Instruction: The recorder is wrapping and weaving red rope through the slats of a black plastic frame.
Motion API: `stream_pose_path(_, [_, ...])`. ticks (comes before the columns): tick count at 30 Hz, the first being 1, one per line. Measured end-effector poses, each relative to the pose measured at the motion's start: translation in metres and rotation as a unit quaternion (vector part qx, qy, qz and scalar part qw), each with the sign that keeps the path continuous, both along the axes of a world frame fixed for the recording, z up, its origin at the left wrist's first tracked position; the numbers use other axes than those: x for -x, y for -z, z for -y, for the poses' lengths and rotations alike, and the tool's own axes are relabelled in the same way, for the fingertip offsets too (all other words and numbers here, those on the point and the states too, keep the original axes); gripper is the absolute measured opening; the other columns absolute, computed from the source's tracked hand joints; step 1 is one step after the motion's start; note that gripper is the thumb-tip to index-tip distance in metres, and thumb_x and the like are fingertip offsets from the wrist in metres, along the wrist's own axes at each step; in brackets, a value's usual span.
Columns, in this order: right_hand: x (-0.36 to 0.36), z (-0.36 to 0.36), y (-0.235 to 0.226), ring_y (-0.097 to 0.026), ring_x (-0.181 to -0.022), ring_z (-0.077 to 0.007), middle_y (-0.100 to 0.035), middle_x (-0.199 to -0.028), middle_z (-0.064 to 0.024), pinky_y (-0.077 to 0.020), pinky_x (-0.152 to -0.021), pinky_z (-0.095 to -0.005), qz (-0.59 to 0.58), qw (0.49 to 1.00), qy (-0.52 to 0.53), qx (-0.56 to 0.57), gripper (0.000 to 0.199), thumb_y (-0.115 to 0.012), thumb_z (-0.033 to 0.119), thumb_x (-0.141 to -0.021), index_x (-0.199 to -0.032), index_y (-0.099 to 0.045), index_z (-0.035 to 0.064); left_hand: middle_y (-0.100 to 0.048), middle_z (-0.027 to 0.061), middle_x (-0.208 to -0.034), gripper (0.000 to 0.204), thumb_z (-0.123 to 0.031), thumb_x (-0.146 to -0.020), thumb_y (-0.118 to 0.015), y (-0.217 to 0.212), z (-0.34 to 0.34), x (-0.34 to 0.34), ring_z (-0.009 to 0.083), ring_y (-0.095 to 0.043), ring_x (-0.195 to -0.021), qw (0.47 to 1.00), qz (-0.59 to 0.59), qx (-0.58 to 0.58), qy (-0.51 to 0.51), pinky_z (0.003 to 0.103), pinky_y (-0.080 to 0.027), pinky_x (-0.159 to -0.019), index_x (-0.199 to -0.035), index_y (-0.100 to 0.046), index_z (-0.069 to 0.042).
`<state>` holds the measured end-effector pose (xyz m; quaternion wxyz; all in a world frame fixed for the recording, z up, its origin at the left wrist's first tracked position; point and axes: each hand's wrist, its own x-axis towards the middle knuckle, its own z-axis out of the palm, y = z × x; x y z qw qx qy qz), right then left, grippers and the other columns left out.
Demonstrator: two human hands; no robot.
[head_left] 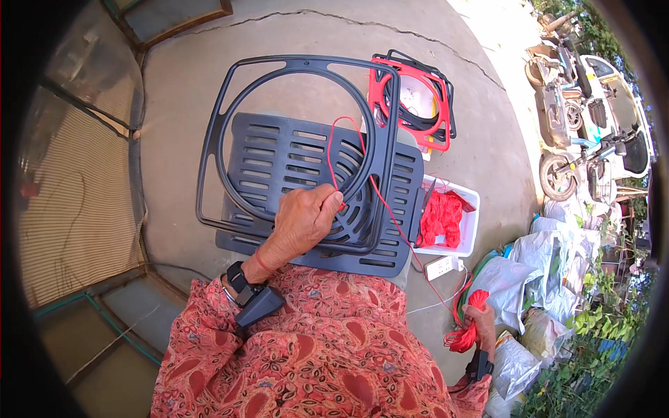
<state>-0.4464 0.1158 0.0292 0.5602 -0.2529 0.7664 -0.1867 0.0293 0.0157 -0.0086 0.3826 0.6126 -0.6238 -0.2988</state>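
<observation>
A black plastic frame [221, 150], square outside with a round ring inside, lies over a dark grey slotted plastic board [252, 167] in front of me. My left hand [306, 219] is closed at the near side of the ring, pinching a thin red cord [330, 157]. The cord loops up over the ring's right part and runs down to the right. Low on the right, my right hand [482, 322] is closed round a red cord hank [463, 339], with strands hanging below it. A strand stretches between the two hands.
A white bin [471, 230] of red cord hanks stands right of the board, beside a white power strip [440, 267]. Farther off are stacked red and black frames [435, 143]. White sacks [512, 282], plants and parked scooters [557, 174] line the right; a mesh panel [77, 230] stands left.
</observation>
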Motion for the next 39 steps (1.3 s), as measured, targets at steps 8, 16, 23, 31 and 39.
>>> stream_pose_path(8, [-0.133, 0.043, -0.022, -0.045, -0.046, -0.0117, -0.043, -0.06, 0.0011, -0.0405, -0.046, -0.0293, 0.221, 0.956, 0.03, 0.189, 0.02, -0.06, 0.0, -0.082, -0.101, -0.054, -0.001, -0.055, 0.0159, -0.058, 0.032, -0.028, -0.098, -0.055, 0.003, 0.0, 0.004, 0.0398, -0.057, -0.056, 1.0, 0.004, 0.02, -0.007, 0.049, -0.041, -0.053, -0.074, -0.059, -0.007])
stream_pose_path(16, [-0.239, 0.091, -0.022, -0.055, -0.075, -0.0092, -0.065, -0.083, -0.0009, -0.048, -0.073, -0.0273, -0.016, 0.914, -0.378, 0.149, 0.035, -0.079, 0.018, -0.077, -0.106, -0.066, 0.0021, -0.056, 0.0167, -0.06, 0.033, -0.029, -0.098, -0.055, 0.006, 0.001, 0.001, 0.04, -0.057, -0.058, 1.0, 0.024, 0.01, -0.012, 0.049, -0.041, -0.053, -0.075, -0.06, -0.007])
stream_pose_path(23, [-0.215, 0.062, -0.031, -0.052, -0.064, -0.0069, -0.061, -0.068, 0.0017, -0.0464, -0.062, -0.0267, -0.022, 0.901, -0.36, 0.242, 0.025, -0.082, 0.02, -0.076, -0.079, -0.066, 0.0019, -0.061, 0.0135, -0.064, 0.022, -0.028, -0.091, -0.067, -0.001, -0.003, -0.002, 0.0262, -0.062, -0.058, 0.998, -0.057, -0.038, -0.005, 0.035, -0.046, -0.057, -0.094, -0.069, -0.005])
stream_pose_path(31, [-0.176, 0.053, -0.102, -0.052, -0.057, -0.0074, -0.062, -0.064, -0.0001, -0.0451, -0.057, -0.0248, 0.005, 0.935, -0.299, 0.19, 0.032, -0.088, 0.02, -0.066, -0.075, -0.063, 0.0031, -0.065, 0.0152, -0.068, 0.026, -0.03, -0.079, -0.073, 0.0, 0.002, 0.003, 0.035, -0.066, -0.067, 0.998, -0.038, -0.059, -0.003, 0.043, -0.051, -0.062, -0.09, -0.069, -0.007])
stream_pose_path(39, [-0.17, 0.096, -0.165, -0.05, -0.036, -0.0171, -0.054, -0.049, -0.0061, -0.038, -0.035, -0.0287, 0.323, 0.777, -0.358, 0.405, 0.035, -0.088, 0.007, -0.071, -0.07, -0.053, 0.0037, -0.061, 0.0151, -0.063, 0.021, -0.025, -0.077, -0.074, 0.002, 0.001, 0.009, 0.0335, -0.064, -0.058, 0.998, 0.066, 0.006, -0.003, 0.039, -0.049, -0.054, -0.084, -0.068, -0.006])
